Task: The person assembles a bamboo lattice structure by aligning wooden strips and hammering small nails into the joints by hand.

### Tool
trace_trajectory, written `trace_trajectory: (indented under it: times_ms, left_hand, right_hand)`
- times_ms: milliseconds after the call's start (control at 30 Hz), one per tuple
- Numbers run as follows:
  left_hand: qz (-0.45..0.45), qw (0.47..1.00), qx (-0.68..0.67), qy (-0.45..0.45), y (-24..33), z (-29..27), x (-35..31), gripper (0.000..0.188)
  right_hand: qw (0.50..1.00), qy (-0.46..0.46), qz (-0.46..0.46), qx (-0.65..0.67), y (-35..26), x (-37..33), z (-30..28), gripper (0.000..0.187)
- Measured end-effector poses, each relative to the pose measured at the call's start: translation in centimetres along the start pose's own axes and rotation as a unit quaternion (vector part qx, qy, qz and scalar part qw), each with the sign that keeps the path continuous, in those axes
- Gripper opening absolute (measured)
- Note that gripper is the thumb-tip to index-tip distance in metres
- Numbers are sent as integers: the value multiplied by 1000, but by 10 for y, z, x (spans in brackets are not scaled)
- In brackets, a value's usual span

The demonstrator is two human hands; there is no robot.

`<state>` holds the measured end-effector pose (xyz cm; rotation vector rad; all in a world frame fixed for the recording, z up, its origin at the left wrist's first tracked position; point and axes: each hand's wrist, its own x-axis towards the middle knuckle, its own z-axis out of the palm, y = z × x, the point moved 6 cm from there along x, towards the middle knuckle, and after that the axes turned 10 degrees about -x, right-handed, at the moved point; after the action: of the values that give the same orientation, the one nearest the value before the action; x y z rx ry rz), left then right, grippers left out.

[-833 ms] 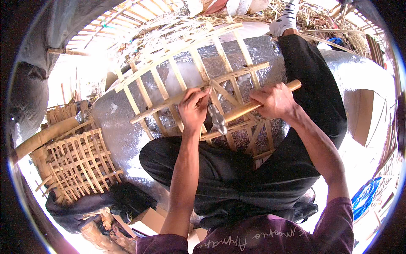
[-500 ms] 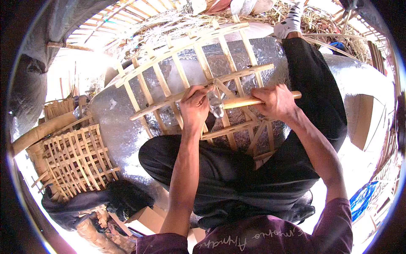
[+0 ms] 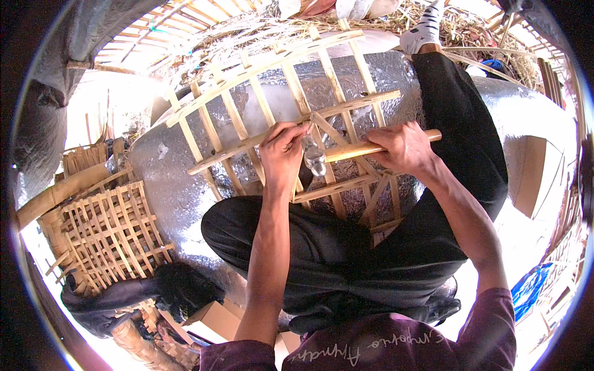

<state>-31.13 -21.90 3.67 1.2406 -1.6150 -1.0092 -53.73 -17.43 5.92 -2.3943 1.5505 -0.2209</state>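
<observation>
A lattice of pale bamboo strips (image 3: 266,102) lies across my lap and the silver sheet in front of me. My right hand (image 3: 405,147) is wrapped round the wooden handle of a hammer (image 3: 315,162). The hammer's metal head sits low beside the fingers of my left hand (image 3: 283,145). Those left fingers are pinched together at the middle crossbar, near where a slanting strip meets it. Whatever is between them is too small to make out.
A woven bamboo panel (image 3: 111,229) lies at the left beside a thick bamboo pole (image 3: 65,191). Shiny silver sheeting (image 3: 167,167) covers the ground. Straw and slats (image 3: 241,49) are heaped at the far side. A cardboard piece (image 3: 535,176) and blue plastic (image 3: 531,290) are at the right.
The hammer head has dipped slightly toward me beside my left fingers. My left hand and the lattice have shifted a little to the left.
</observation>
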Motion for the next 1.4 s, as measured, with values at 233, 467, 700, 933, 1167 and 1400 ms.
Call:
trace_trajectory:
  times_ms: [233, 467, 700, 933, 1167, 1400]
  left_hand:
    - [8, 1000, 14, -8, -1, -1, 1, 20]
    - [42, 999, 0, 4, 1, 2, 1, 18]
    - [128, 988, 77, 22, 6, -2, 0, 23]
    - [118, 981, 153, 20, 7, -1, -2, 29]
    - [150, 980, 131, 31, 5, 4, 0, 15]
    - [101, 990, 95, 6, 5, 4, 2, 7]
  right_hand:
    - [999, -46, 15, -2, -6, 8, -1, 16]
    - [1000, -21, 8, 15, -7, 7, -1, 19]
    - [1000, -6, -8, 20, -10, 9, -6, 19]
    - [998, -36, 38, 16, 2, 7, 4, 16]
    - [999, 17, 39, 2, 8, 6, -4, 19]
    - [969, 96, 181, 142, 46, 16, -11, 24]
